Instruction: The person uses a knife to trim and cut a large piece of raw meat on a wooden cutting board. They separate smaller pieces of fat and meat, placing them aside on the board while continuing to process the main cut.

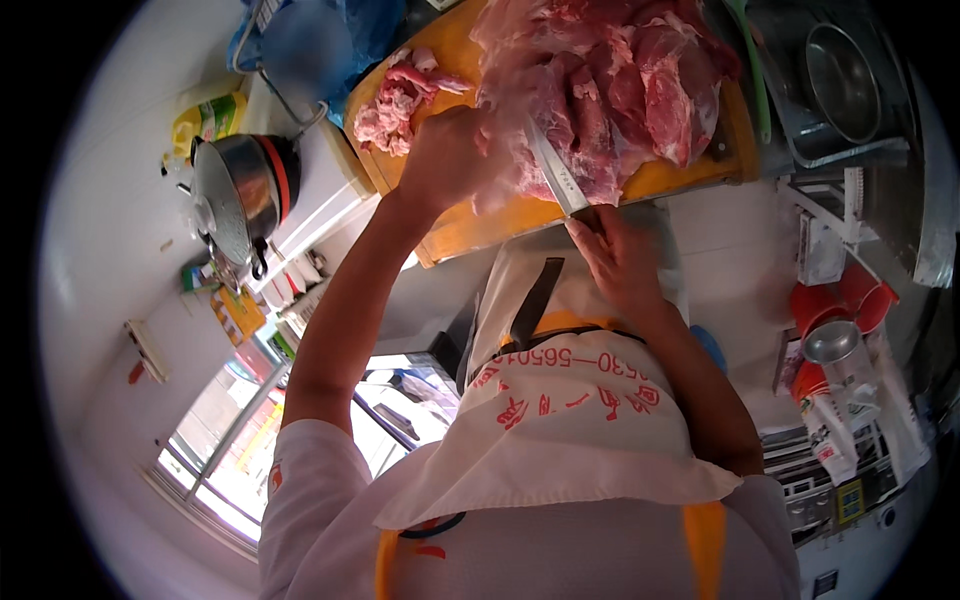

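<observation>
A large slab of raw meat (640, 85) lies across the wooden cutting board (740, 130). My right hand (622, 262) is closed round the handle of a knife (556, 172), whose blade points away from me and lies against the slab's near left part. My left hand (452, 150) is closed at the slab's left edge and seems to hold a pale flap of it; blur partly hides the fingertips. Beside that hand, a small heap of meat trimmings (392, 112) rests on the board's left side.
At the left stand a lidded pot (238, 190) and a yellow bottle (208, 120). Blue plastic bags (370, 35) lie beyond the board's far left. To the right is a metal basin (842, 82), with a green strip (752, 70) beside the board. Red containers (825, 305) are farther right.
</observation>
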`<state>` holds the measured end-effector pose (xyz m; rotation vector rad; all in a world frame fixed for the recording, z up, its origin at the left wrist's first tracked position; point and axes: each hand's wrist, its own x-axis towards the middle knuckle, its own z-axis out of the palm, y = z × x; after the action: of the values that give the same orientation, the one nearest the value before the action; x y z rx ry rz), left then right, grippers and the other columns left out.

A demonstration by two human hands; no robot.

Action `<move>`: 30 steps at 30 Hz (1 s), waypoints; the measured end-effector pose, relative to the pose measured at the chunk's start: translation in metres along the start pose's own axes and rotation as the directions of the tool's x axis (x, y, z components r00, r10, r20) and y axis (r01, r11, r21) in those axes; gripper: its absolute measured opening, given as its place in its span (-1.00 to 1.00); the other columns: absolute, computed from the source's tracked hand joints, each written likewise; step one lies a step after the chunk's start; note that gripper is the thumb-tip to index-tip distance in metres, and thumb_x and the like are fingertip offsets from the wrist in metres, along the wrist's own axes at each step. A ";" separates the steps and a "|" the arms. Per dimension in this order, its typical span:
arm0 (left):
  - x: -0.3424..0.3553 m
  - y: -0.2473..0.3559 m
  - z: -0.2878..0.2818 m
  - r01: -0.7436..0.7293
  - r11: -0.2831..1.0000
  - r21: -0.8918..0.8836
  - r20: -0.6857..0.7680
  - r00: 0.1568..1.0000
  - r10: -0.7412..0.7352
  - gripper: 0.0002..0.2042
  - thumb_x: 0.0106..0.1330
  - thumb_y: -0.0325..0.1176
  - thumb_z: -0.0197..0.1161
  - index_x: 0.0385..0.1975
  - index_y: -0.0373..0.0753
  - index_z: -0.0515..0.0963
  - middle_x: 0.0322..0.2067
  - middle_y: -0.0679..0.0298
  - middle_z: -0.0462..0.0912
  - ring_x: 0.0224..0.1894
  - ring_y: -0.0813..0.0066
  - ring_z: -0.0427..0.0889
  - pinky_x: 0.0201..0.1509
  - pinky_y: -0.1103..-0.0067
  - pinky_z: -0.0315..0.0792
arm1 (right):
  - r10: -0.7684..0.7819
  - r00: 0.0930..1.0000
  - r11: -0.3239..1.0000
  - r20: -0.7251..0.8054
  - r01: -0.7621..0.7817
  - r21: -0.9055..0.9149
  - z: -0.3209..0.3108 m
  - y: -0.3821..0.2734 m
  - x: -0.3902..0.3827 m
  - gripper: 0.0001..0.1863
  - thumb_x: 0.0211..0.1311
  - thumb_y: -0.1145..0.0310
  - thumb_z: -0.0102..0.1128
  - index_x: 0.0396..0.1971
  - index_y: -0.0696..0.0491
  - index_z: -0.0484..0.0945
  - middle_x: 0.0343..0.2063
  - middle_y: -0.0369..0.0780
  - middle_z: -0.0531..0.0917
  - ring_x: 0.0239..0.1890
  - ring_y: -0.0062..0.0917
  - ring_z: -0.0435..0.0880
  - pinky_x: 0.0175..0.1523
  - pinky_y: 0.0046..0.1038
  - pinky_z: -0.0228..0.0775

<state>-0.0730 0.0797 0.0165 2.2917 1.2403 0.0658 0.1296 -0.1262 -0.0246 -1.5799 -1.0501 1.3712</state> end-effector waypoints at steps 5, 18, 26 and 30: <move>0.003 -0.017 0.002 -0.150 0.989 0.017 0.013 0.989 0.150 -0.86 0.10 -0.41 0.50 -0.38 -0.28 0.73 -0.43 0.15 0.77 -0.42 0.28 0.80 -0.26 0.42 0.66 | 0.104 0.986 0.990 -0.130 -0.090 0.107 0.048 0.000 -0.010 -0.68 0.67 0.23 0.24 -0.27 0.15 0.49 -0.54 -0.01 0.62 -0.47 0.03 0.64 -0.36 -0.10 0.41; 0.007 -0.018 -0.009 -0.165 0.986 0.004 0.062 0.984 0.164 -0.86 0.14 -0.36 0.54 -0.40 -0.26 0.75 -0.47 0.25 0.79 -0.43 0.51 0.79 -0.27 0.57 0.64 | 0.210 0.932 0.947 -0.296 -0.118 0.299 0.130 -0.003 -0.006 -0.66 0.70 0.22 0.18 -0.29 0.15 0.48 -0.59 -0.04 0.54 -0.57 -0.14 0.59 -0.39 -0.18 0.40; 0.000 -0.044 -0.005 -0.052 0.988 -0.149 0.013 0.998 0.055 -0.83 0.20 -0.37 0.59 -0.29 -0.30 0.79 -0.46 0.41 0.79 -0.41 0.74 0.68 -0.24 0.66 0.58 | 0.024 0.923 1.000 -0.383 -0.017 0.021 0.133 -0.005 -0.001 -0.70 0.67 0.22 0.21 -0.26 0.14 0.51 -0.51 0.01 0.64 -0.50 0.00 0.68 -0.39 -0.10 0.45; -0.005 -0.045 -0.011 0.038 0.978 -0.205 0.048 0.998 -0.029 -0.83 0.26 -0.38 0.54 -0.29 -0.35 0.78 -0.48 0.44 0.74 -0.41 0.78 0.63 -0.26 0.67 0.54 | 0.054 0.941 0.996 -0.334 -0.074 -0.046 0.124 -0.007 -0.024 -0.71 0.66 0.21 0.21 -0.22 0.13 0.51 -0.48 0.01 0.66 -0.47 0.04 0.69 -0.37 -0.06 0.47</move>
<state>-0.1130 0.0999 0.0058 2.0828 1.1906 0.1250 0.0039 -0.1411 -0.0243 -1.8263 -0.8442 1.0710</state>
